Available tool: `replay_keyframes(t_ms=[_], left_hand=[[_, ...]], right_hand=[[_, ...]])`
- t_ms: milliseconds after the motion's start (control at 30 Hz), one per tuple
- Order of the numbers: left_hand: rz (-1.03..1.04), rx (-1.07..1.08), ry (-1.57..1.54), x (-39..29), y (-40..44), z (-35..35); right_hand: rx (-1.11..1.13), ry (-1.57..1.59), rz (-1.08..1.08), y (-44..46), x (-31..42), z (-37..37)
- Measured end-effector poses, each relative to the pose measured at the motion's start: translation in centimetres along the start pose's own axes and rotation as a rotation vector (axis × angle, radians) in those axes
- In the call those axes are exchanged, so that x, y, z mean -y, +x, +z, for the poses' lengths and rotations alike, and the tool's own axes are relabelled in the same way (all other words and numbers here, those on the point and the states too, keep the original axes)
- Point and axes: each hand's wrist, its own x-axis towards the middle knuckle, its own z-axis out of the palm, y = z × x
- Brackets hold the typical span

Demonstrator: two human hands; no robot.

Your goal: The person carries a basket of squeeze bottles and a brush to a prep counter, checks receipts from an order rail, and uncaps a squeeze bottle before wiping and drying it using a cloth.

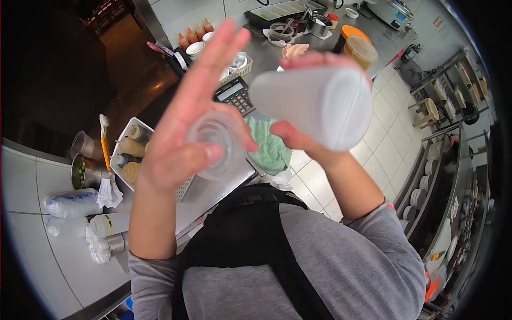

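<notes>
My left hand (181, 122) is raised at the centre-left, pinching a clear round plastic cap (223, 128) between thumb and index finger while the other fingers stretch upward. Its open ringed side faces me. In my right hand (306, 140) is a translucent white plastic bottle (312, 101), tipped on its side with its base toward the lower right and its narrower end toward my left hand. The cap and the bottle are apart. Behind and below them lies a green cloth (269, 151) on the counter's edge, beside a calculator (234, 96).
A white basket of sauce bottles (130, 125) stands left, near clear bottles (109, 224) and a metal cup of green limes (82, 173). Orange-lidded tubs (354, 34) and a condiment tray (285, 13) sit at the back. Shelves with stacked plates (418, 197) line the right.
</notes>
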Motion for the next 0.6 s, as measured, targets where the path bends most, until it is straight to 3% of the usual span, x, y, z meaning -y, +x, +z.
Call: replay_keyframes(t_ms=[67,133,167,233,300,367,500,567,600], left_hand=[[0.048,-0.068,0.101,0.2,-0.5,-1.1],[-0.113,-0.121,0.08,4.1,-2.3,-3.4],[-0.272,-0.181,0.039,7.7,-3.6,-4.1],[-0.426,-0.252,-0.005,10.4,-4.5,-3.5],[-0.455,-0.032,-0.033,10.9,-4.5,-1.1],[-0.256,-0.017,0.007,6.7,-2.0,-0.9],[-0.093,-0.066,0.006,0.7,-0.3,-1.6],[0.006,-0.104,-0.025,1.3,-1.0,-2.6],[-0.093,-0.124,0.044,2.7,-1.7,-3.4]], right_hand=[[0.042,-0.183,0.099,-6.5,-4.1,-0.9],[0.434,-0.517,0.592,-13.9,-7.6,-2.2],[0.43,-0.516,0.592,-14.8,-8.5,-2.2],[0.118,-0.064,0.66,-15.1,-10.1,-2.3],[0.231,-0.132,0.713,-8.6,-8.2,-1.2],[0.215,-0.089,0.684,-2.0,-5.2,-1.0],[0.112,-0.127,0.119,0.5,-1.6,-1.4],[0.034,-0.044,0.159,-7.2,-6.0,-1.6],[0.281,-0.244,0.473,-12.1,-7.8,-2.1]])
